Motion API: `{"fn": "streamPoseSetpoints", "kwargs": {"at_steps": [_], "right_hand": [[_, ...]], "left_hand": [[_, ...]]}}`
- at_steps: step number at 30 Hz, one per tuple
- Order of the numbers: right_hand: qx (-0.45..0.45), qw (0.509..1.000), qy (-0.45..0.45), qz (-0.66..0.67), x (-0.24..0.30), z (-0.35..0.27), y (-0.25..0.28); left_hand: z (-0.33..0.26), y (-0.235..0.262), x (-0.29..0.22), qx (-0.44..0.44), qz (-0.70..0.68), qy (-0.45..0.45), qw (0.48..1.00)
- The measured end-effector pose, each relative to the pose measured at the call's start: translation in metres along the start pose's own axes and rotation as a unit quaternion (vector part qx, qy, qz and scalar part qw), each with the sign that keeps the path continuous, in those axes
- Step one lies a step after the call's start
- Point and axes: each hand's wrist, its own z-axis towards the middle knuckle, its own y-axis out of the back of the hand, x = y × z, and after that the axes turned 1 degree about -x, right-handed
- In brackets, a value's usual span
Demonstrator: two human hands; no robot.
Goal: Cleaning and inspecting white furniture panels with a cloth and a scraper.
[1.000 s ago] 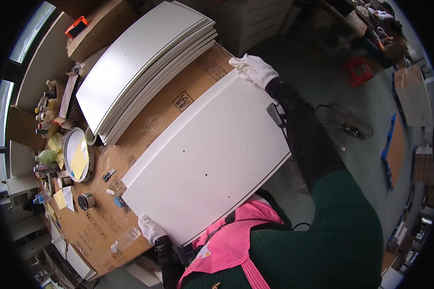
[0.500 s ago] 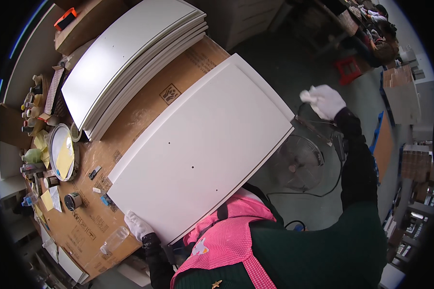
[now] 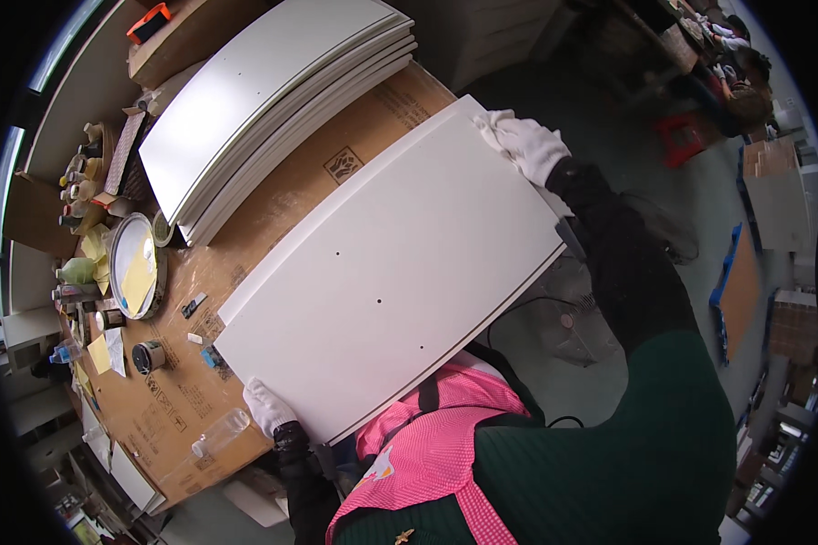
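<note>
A white curved-edge panel [image 3: 391, 263] with several small dark holes lies before me, apparently on top of another white panel whose edge shows along the far side. My left hand [image 3: 267, 406], in a white glove, grips the panel's near left corner; its thumb is hidden. At the far right corner, my white-gloved right hand [image 3: 538, 150] is closed on a white cloth [image 3: 494, 127] and presses it against the panel's short edge.
A stack of white panels [image 3: 273, 91] stands on the cardboard-covered table [image 3: 177, 400]. To the left are a round lid [image 3: 118, 263], a small jar [image 3: 148, 357], a clear bottle [image 3: 220, 432] and several more bottles. A fan [image 3: 568, 320] stands at right. People work far right.
My right hand has swung left with the cloth, from the air beyond the panel onto its far right corner. The left hand stays at its corner. The whole view has shifted slightly.
</note>
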Motion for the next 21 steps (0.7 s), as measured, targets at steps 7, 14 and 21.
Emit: {"fn": "streamPoseSetpoints", "kwargs": {"at_steps": [7, 14, 21], "right_hand": [[0.362, 0.921, -0.03, -0.144, -0.012, -0.167, 0.086], [0.217, 0.957, -0.009, -0.191, 0.026, -0.077, 0.135], [0.083, 0.927, 0.292, 0.222, 0.27, -0.006, -0.028]], "left_hand": [[0.002, 0.009, 0.016, -0.01, -0.033, -0.008, 0.999], [0.01, 0.004, 0.027, 0.001, -0.099, -0.008, 0.995], [0.001, 0.004, 0.005, -0.011, -0.013, -0.005, 1.0]]}}
